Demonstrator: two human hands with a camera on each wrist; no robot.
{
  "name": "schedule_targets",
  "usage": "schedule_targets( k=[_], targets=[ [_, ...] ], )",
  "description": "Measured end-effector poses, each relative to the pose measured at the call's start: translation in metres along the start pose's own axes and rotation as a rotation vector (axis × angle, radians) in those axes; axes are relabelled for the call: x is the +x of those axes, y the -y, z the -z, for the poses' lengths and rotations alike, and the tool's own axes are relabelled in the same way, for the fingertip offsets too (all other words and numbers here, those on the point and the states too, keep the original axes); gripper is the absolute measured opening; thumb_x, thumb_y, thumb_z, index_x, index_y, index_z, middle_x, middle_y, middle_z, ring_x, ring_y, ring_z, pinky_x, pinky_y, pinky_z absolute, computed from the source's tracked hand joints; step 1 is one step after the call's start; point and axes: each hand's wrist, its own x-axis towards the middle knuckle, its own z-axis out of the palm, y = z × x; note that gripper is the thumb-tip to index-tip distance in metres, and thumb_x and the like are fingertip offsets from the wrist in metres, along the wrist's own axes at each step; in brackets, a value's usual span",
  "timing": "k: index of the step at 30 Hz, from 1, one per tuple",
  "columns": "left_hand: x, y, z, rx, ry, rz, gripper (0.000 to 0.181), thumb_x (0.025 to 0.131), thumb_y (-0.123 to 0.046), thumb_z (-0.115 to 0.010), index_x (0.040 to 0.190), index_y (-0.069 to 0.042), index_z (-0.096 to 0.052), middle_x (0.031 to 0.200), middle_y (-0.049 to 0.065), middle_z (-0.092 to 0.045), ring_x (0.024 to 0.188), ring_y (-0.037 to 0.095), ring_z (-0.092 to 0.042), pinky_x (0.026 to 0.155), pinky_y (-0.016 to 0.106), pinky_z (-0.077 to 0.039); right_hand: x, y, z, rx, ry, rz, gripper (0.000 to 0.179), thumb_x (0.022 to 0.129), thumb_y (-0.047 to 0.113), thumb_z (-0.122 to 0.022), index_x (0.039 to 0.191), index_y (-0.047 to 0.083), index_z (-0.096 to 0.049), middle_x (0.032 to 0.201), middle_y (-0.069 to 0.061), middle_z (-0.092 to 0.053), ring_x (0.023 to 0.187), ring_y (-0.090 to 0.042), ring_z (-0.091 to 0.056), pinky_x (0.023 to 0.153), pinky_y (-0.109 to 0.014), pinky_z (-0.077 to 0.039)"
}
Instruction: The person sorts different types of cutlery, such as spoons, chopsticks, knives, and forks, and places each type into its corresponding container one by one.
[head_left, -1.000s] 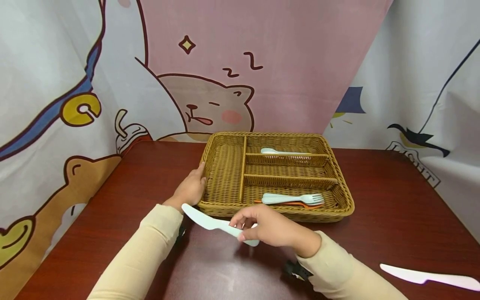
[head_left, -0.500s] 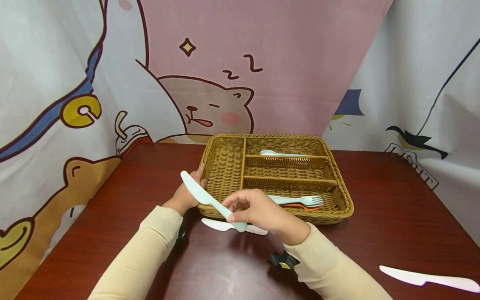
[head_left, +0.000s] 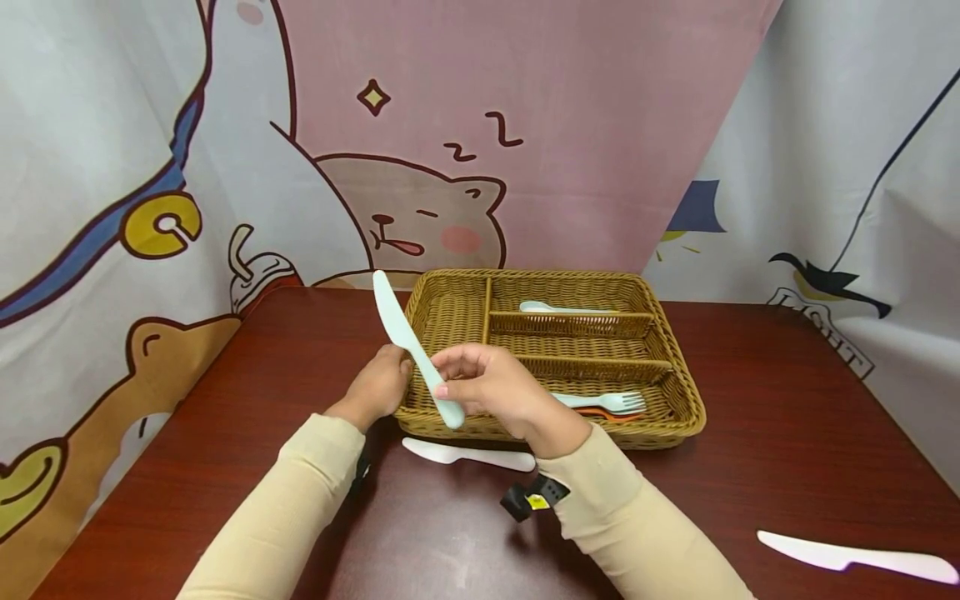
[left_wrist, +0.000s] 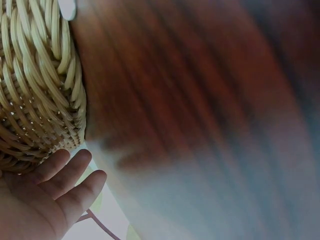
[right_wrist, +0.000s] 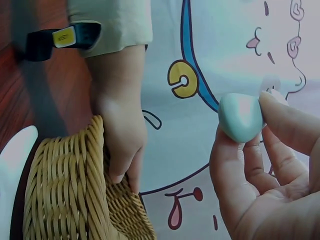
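Holds a pale mint knife (head_left: 403, 333) in the right hand (head_left: 491, 387), pinching the handle narrowly between thumb and fingers, with the blade tilted up toward the far left. In the head view, carries it across the near left corner of a wicker basket (head_left: 453, 325), off the dark red table (head_left: 300, 350). Touches the left side of the basket with the left hand (head_left: 378, 383), fingers fairly straight outside the wall; cannot tell how firmly the thumb bears on the rim. Has a white knife (head_left: 468, 455) lying just beside the basket's near edge, and another knife (head_left: 855, 557) well apart at near right. Contains, in the basket's near right compartment, a pale fork (head_left: 611, 403) over an orange utensil (head_left: 600, 412); in the far right one, a pale utensil (head_left: 555, 308).
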Motion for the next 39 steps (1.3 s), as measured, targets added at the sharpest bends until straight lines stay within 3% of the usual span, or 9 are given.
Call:
schedule_targets(
  k=[4,7,15,31,39],
  targets=[
    [0.001,0.000,0.001,-0.036,0.032,0.034,0.051,0.103,-0.015,-0.036,0.150,0.001,-0.027,0.144,0.028,-0.039,0.135,0.038,-0.038,0.111,0.048,-0.032,0.008,0.001,0.000,0.054,-0.015,-0.012,0.040,0.085,-0.011,-0.062,0.124,-0.010,-0.055,0.093,-0.006,-0.060,0.077,-0.013,-0.060,0.063,-0.029,-0.056],
    [0.001,-0.001,0.001,-0.052,0.049,0.058,0.057,0.103,-0.017,-0.034,0.155,-0.004,-0.013,0.150,0.027,-0.032,0.138,0.037,-0.034,0.112,0.048,-0.029,0.015,0.001,0.000,0.108,-0.028,-0.030,0.041,0.087,-0.011,-0.060,0.127,-0.009,-0.052,0.093,-0.004,-0.058,0.079,-0.013,-0.058,0.065,-0.029,-0.055],
    [0.000,0.000,0.000,-0.051,0.044,0.051,0.057,0.103,-0.016,-0.035,0.155,-0.003,-0.015,0.148,0.027,-0.035,0.136,0.038,-0.036,0.112,0.049,-0.030,0.034,-0.003,-0.002,0.263,-0.065,-0.069,0.042,0.090,-0.010,-0.055,0.131,-0.006,-0.049,0.089,-0.002,-0.054,0.075,-0.014,-0.058,0.063,-0.028,-0.053],
    [0.001,-0.001,0.000,-0.053,0.041,0.045,0.058,0.102,-0.015,-0.036,0.155,-0.003,-0.015,0.148,0.028,-0.035,0.136,0.038,-0.036,0.112,0.049,-0.030,0.068,-0.023,-0.006,0.427,-0.171,-0.163,0.034,0.094,-0.004,-0.054,0.127,0.003,-0.053,0.079,0.001,-0.064,0.070,-0.009,-0.063,0.063,-0.026,-0.052],
    [0.001,-0.002,0.001,-0.055,0.047,0.051,0.057,0.103,-0.015,-0.035,0.155,-0.004,-0.015,0.148,0.026,-0.035,0.136,0.038,-0.037,0.111,0.050,-0.032,0.081,-0.033,-0.012,0.483,-0.220,-0.204,0.031,0.094,-0.003,-0.056,0.124,0.005,-0.057,0.089,-0.006,-0.065,0.074,-0.015,-0.062,0.065,-0.027,-0.054]
  ],
)
